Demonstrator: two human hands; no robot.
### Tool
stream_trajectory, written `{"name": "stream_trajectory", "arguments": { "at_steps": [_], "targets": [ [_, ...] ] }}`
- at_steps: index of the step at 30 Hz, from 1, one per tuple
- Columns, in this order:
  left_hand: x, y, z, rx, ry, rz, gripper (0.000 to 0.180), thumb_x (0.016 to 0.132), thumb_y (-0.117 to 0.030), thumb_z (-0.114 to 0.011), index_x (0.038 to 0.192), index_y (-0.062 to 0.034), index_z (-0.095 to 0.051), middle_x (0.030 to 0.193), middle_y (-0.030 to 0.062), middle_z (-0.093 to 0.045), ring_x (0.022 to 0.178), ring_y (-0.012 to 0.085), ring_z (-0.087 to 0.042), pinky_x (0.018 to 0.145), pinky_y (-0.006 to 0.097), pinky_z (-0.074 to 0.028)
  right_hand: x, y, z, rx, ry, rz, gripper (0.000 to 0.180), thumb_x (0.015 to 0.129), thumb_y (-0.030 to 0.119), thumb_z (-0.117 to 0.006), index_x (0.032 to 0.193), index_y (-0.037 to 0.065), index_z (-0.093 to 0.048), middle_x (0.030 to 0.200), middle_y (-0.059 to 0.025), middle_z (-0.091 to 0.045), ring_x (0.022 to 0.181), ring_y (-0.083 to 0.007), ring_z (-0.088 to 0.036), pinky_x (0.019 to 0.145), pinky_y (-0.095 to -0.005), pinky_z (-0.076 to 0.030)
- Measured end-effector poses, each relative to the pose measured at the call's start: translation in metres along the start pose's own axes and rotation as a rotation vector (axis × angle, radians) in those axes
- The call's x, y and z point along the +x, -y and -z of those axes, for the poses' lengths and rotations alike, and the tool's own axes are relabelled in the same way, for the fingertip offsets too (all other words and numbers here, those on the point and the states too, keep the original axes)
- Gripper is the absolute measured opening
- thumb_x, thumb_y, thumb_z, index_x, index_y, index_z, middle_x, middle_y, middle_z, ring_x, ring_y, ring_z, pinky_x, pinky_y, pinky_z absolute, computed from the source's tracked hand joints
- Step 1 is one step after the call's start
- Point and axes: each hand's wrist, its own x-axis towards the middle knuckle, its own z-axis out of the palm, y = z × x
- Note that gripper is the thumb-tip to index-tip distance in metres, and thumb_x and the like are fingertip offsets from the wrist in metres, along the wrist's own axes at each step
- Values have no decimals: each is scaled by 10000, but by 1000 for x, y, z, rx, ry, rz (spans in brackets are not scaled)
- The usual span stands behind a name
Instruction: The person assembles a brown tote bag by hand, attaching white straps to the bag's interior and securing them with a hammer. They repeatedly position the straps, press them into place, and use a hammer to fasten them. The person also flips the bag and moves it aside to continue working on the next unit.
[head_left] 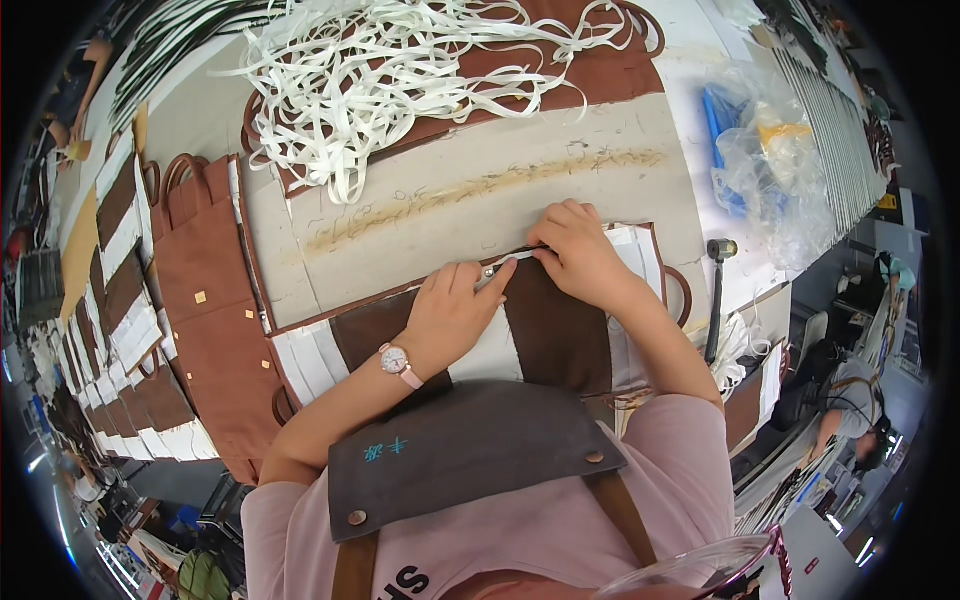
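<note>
On the worktable in front of me lies a flat bag panel [562,335] with dark brown and white sections and a brown edge. My left hand [450,305], a pink-strapped watch on its wrist, rests at the panel's far edge. Its fingers are closed round a small silver-coloured tool [489,272], mostly hidden, whose kind I cannot make out. A thin white strip [522,257] runs along the edge between the hands. My right hand [580,255] pinches at that same edge, fingertips together; what lies between them is too small to tell.
A tangle of white tape [350,90] covers brown material beyond the stained grey board [430,200]. Brown bag pieces with handles [215,310] lie at left. At right are a hammer [717,290] and clear plastic bags [775,150]. Other people work farther off.
</note>
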Motion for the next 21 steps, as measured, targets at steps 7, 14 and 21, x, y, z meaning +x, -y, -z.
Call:
{"name": "stream_trajectory", "arguments": {
  "at_steps": [7,14,21],
  "targets": [
    [3,-2,-1,29,59,20,553,819,-238,-738,1351,-167,-605,945,73,-477,836,236,-517,716,358,-459,6,0,-9,51,-5,37,150,761,-12,-672,865,62,-593,874,-92,-555,888,-308,-536,820,-406,-409],
    [2,-3,-2,64,47,-8,547,842,-268,-720,1359,-143,-590,934,78,-478,833,233,-510,716,363,-444,4,-7,-10,125,-20,166,168,755,-59,-643,896,24,-605,916,-110,-559,909,-324,-528,820,-417,-455],
    [2,-4,-3,69,72,6,539,838,-280,-725,1348,-157,-603,948,78,-476,840,234,-512,725,363,-445,-10,-15,-7,-89,-39,347,187,718,44,-639,905,31,-638,986,-63,-597,1003,-276,-539,897,-386,-456]
  ]
}}
